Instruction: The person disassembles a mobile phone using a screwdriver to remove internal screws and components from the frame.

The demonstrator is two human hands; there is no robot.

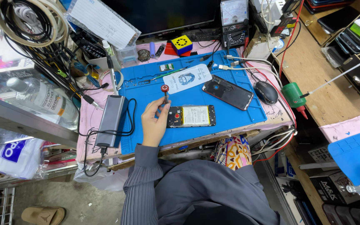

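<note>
My left hand (pixel 154 123) is shut on a small screwdriver (pixel 165 95) with a red cap, held upright. Its tip rests at the left end of an opened phone (pixel 192 116) that lies flat on the blue work mat (pixel 146 89). Inside the phone a pale battery and a dark board with a red spot are visible. The phone's black back cover (pixel 228 92) lies apart to the upper right. A white printed card (pixel 187 78) sits above the phone. My right hand is out of view.
A grey box with a black cable (pixel 110 120) lies at the mat's left edge. A black mouse (pixel 266 92), green bottle (pixel 293 95), multimeter (pixel 234 23), clear liquid bottle (pixel 42 100) and tangled cables (pixel 42 46) surround the mat. Tweezers (pixel 167 74) lie near the card.
</note>
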